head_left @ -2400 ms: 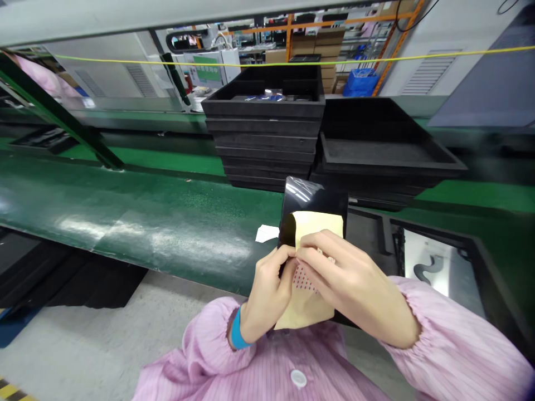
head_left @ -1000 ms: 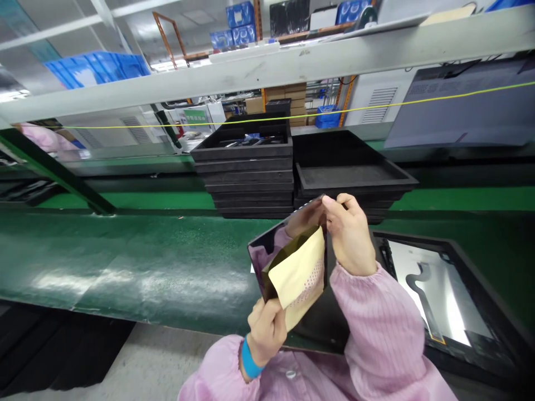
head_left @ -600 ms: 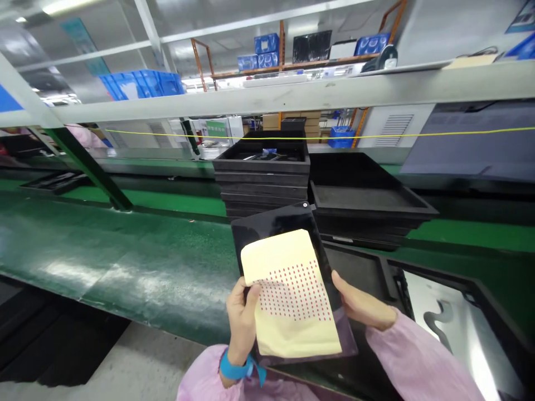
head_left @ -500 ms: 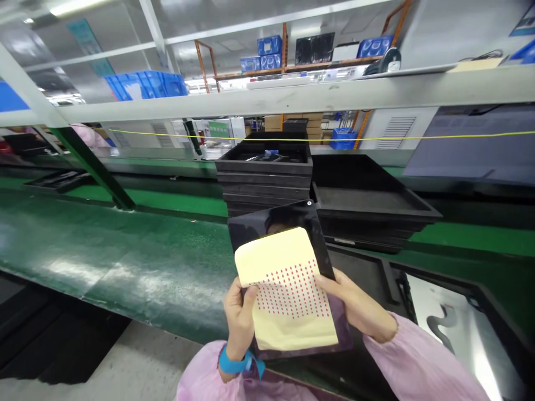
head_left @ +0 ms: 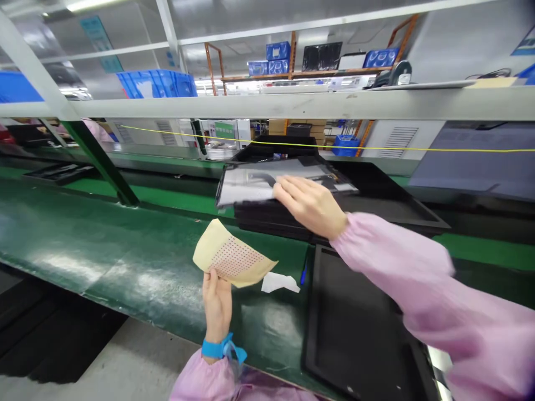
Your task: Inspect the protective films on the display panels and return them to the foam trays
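A yellow sheet with rows of red dots (head_left: 236, 257) is pinched in my left hand (head_left: 218, 301), which wears a blue wrist strap. My right hand (head_left: 311, 205) reaches forward and grips the near edge of a flat panel (head_left: 246, 186), whose upward side looks silvery with a dark strip. The panel is over the stack of black trays (head_left: 267, 217); whether it touches them I cannot tell. On the green bench between my arms lie a torn white paper (head_left: 280, 282) and a blue pen (head_left: 304, 274).
At the right front lies a shallow black tray (head_left: 359, 323), with another wide black tray (head_left: 384, 192) behind it. A white rail (head_left: 292, 108) crosses above the bench, with a green post (head_left: 98, 161) at left. A yellow cord (head_left: 376, 148) stretches across.
The dark panel has left my left hand; my right hand has carried it forward over the tray stack, tilted over. The yellow sheet has moved left, and the paper and pen have come into view.
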The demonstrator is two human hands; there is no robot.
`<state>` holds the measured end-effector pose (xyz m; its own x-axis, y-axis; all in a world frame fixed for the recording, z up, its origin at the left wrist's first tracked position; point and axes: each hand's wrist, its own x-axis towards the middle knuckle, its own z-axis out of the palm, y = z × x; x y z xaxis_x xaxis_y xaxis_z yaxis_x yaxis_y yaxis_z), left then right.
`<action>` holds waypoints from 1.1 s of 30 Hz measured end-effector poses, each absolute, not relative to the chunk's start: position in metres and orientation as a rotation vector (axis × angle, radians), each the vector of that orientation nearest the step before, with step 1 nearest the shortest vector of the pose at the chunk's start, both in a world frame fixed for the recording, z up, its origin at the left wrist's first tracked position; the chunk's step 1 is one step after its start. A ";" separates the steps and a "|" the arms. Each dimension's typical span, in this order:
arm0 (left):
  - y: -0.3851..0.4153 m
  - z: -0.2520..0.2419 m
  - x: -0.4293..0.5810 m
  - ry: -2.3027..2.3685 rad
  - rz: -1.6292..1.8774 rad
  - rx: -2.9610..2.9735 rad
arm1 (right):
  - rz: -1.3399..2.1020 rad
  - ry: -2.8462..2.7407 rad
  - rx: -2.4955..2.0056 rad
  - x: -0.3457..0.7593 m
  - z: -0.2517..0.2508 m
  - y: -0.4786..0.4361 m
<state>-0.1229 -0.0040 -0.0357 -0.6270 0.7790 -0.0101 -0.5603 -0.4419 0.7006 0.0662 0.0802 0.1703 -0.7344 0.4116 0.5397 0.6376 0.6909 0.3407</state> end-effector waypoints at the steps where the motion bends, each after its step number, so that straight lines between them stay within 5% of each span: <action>1: -0.009 -0.040 -0.124 0.873 2.093 0.378 | -0.719 -2.483 -0.873 0.060 0.169 0.103; 15: -0.056 -0.051 -0.173 1.134 2.012 0.201 | -0.316 -2.585 -1.358 0.026 0.189 0.280; 25: 0.009 -0.035 -0.125 1.139 1.684 0.559 | 0.172 -2.575 -1.302 0.041 0.182 0.299; 33: 0.054 -0.054 -0.112 1.320 1.484 0.730 | 0.116 -2.565 -1.224 0.042 0.187 0.290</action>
